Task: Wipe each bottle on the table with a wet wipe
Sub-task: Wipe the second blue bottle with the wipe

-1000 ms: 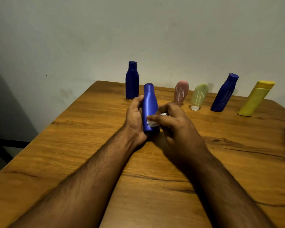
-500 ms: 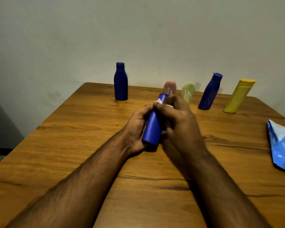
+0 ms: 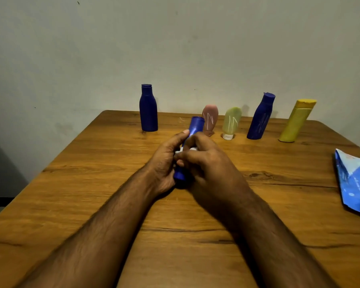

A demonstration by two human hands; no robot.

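Observation:
My left hand (image 3: 164, 163) grips a blue bottle (image 3: 195, 126) at the table's middle, tilted with its cap pointing away from me. My right hand (image 3: 206, 163) is curled over the bottle's body and presses a white wet wipe (image 3: 180, 151) against it; only a sliver of the wipe shows between the fingers. The bottle's base (image 3: 179, 175) peeks out below the hands. Along the far edge stand a dark blue bottle (image 3: 148, 109), a pink tube (image 3: 210, 119), a green tube (image 3: 231, 122), another dark blue bottle (image 3: 260, 117) and a yellow bottle (image 3: 297, 121).
A blue wet-wipe pack (image 3: 353, 179) lies at the right edge of the wooden table (image 3: 92, 183). A plain wall rises right behind the row of bottles. The table's left edge drops off to a dark floor.
The right hand with the wipe slid up towards the cap, then back down over the bottle's body. The bottle has tilted from upright to leaning away. The camera view shifted left.

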